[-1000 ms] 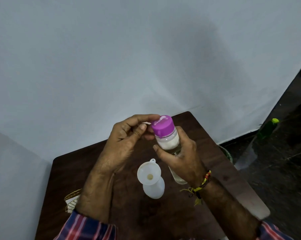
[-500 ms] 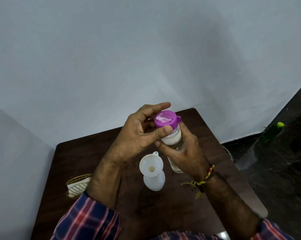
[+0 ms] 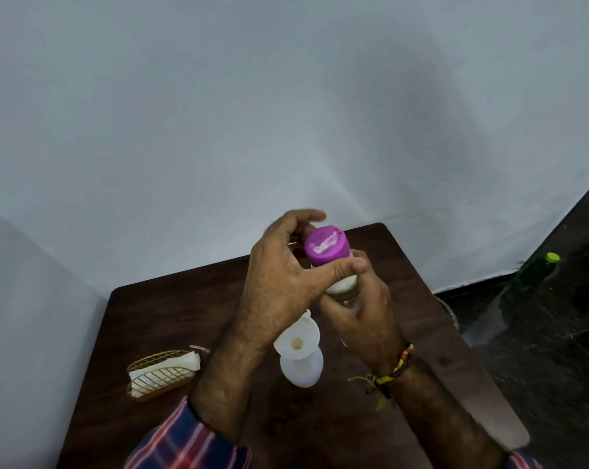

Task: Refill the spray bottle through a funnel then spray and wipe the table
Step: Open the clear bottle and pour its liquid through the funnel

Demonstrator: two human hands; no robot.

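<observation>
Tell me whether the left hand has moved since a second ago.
Yes. The left hand closed onto the purple cap; its thumb, earlier beside the cap, now presses its near side.

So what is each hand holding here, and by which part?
One bottle, held by both hands. The right hand wraps its body below the neck; the left hand pinches its purple cap between thumb and fingers.
</observation>
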